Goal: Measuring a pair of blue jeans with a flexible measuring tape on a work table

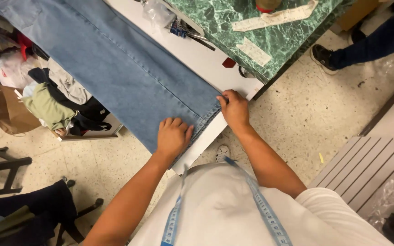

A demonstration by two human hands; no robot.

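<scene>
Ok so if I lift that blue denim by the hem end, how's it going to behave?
The blue denim will probably go floppy and sag, since it lies limp and flat across the white board. It likely feels fairly heavy, being a long stretch of thick cloth. It probably won't slip much: the left hand and right hand pin its hem easily.
</scene>
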